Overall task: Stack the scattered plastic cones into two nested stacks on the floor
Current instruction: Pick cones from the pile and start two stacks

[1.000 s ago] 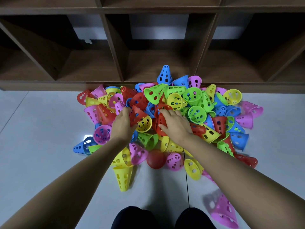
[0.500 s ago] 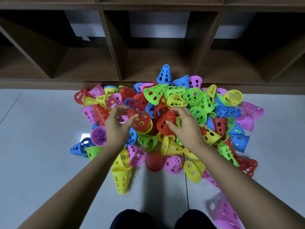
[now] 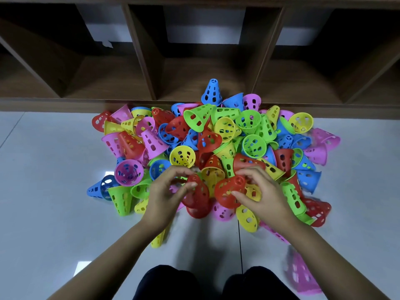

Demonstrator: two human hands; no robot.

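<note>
Plainly, no stack stood on the floor [image 3: 54, 191] yet. The cones lay in one loose pile [image 3: 251, 126] at twelve o'clock from us, against the foot of the shelf [image 3: 194, 72].

Our left hand [image 3: 164, 193] held the left cone [image 3: 195, 197], a red one, at the pile's six o'clock edge, with fingers [image 3: 190, 184] curled round its wall. Our right hand [image 3: 266, 191] gripped the right cone [image 3: 227, 191], also red, just at three o'clock of the first, its narrow top tipped toward one o'clock. The two were close but not nested.

We judged the joining to be the risky part. The tip and mouth did not line up, so one cone could wedge crooked in the other. The slotted walls could also snag a rim or a fingertip.

Lifting from the pile's edge could drag its neighbours loose, and on that glossy floor they would roll. One pink cone [image 3: 302, 276] already lay well apart at five o'clock. A stack begun too near the pile could be knocked over by our own wrists.
</note>
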